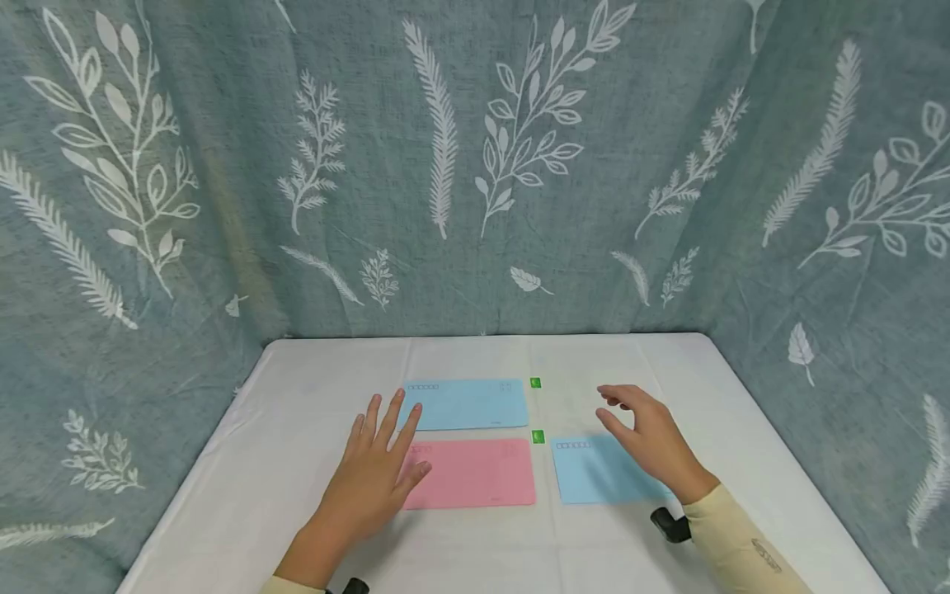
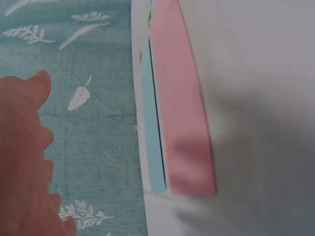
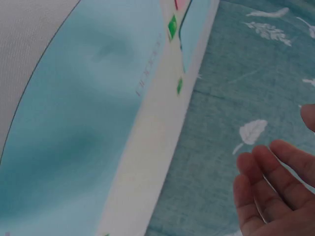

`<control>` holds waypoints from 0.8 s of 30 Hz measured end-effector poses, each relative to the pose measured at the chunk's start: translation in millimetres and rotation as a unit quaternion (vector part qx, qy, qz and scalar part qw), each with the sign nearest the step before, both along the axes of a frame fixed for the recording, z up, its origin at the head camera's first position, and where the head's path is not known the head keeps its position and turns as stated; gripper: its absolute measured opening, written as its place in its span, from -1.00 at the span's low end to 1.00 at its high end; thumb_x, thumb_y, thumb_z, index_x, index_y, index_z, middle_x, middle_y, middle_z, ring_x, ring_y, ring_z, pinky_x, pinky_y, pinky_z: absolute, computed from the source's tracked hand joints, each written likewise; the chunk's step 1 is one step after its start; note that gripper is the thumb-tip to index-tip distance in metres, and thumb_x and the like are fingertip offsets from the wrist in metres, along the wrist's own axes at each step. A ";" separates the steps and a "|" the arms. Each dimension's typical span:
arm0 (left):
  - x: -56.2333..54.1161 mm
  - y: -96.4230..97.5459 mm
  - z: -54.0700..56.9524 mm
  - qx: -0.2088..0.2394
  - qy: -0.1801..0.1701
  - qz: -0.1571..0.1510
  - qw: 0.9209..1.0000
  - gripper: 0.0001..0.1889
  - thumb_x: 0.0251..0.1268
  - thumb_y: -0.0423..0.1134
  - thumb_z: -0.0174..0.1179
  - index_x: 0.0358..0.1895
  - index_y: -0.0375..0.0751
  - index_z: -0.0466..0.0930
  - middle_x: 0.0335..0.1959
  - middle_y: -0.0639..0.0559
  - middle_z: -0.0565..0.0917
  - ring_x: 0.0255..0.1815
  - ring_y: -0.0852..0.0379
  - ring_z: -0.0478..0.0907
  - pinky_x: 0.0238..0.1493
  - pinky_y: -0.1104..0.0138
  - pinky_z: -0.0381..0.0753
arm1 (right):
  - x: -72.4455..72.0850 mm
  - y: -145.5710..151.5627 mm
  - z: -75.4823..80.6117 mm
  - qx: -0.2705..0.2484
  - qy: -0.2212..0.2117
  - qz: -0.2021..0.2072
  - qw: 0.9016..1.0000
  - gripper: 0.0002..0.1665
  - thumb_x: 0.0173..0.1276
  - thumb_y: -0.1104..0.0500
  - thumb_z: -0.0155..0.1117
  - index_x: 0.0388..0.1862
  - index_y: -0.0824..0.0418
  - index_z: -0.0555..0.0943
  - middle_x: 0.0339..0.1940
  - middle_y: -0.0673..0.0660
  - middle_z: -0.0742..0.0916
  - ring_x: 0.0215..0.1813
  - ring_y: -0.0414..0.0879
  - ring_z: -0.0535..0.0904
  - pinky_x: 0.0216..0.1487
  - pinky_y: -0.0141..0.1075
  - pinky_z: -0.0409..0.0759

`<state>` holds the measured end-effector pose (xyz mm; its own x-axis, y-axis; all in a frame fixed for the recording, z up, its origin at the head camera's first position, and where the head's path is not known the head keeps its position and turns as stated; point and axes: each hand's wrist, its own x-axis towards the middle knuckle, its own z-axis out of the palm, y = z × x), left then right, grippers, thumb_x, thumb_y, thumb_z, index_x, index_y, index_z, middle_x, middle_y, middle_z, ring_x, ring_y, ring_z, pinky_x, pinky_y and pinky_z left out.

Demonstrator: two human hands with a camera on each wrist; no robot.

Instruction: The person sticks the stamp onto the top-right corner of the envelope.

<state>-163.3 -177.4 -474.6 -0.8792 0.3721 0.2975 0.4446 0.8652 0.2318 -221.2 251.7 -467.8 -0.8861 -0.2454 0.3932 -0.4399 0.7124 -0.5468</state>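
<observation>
My left hand [image 1: 371, 483] hovers with spread fingers over the left end of a pink envelope [image 1: 475, 474], whose left edge it partly hides. Behind the pink one lies a blue envelope [image 1: 475, 406], its lower left corner close to my fingertips in the head view. A second blue envelope [image 1: 594, 474] lies at the right, and my right hand [image 1: 656, 437], loosely bent and holding nothing, hangs above its right part. Two small green squares [image 1: 538, 436] lie on the cloth, one by each left-hand envelope's right end. Both envelopes on the left show printed postcode boxes.
A white cloth [image 1: 475, 561] covers the table. Green-grey curtains [image 1: 371, 206] with white leaf prints stand along its back and both sides. A black wrist-camera mount [image 1: 670, 525] sits at my right cuff.
</observation>
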 end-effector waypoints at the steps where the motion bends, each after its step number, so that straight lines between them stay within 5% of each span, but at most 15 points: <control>1: 0.3 1.4 -1.4 0.003 -0.001 -0.003 1.000 -0.16 0.69 0.07 0.17 0.79 -0.17 0.03 0.82 -0.17 -0.18 0.78 -0.35 -0.33 0.62 -0.32 -0.13 | -3.1 -2.0 -1.2 -0.003 -0.006 0.000 1.000 -0.51 0.63 0.11 0.39 0.41 0.29 0.64 0.22 0.21 0.74 0.20 0.15 0.66 0.16 0.21 0.63; 12: 5.4 20.3 -22.4 0.026 -0.012 -0.054 0.998 -0.27 0.70 0.02 0.16 0.71 -0.30 0.23 0.74 -0.31 0.13 0.73 -0.46 -0.05 0.59 -0.34 0.01 | -23.3 -17.3 -16.4 -0.034 -0.065 0.006 0.997 -0.58 0.58 0.16 0.45 0.29 0.34 0.72 0.12 0.17 0.79 0.11 0.09 0.73 0.20 0.07 0.67; 24: 15.8 45.5 -31.6 0.010 -0.103 -0.090 0.991 -0.28 0.77 0.13 -0.03 0.71 -0.30 0.23 0.75 -0.26 0.12 0.74 -0.41 -0.03 0.62 -0.28 0.00 | -41.0 -38.7 -34.1 -0.038 -0.159 -0.014 0.986 -0.67 0.53 0.17 0.49 0.16 0.31 0.79 -0.09 0.03 0.82 -0.08 -0.08 0.69 0.04 -0.09 0.67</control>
<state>-147.5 -131.9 -506.2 -0.8421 0.5240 0.1277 0.5327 0.7711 0.3488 -262.2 213.0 -501.9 -0.9737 -0.1989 0.1109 -0.2179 0.6730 -0.7068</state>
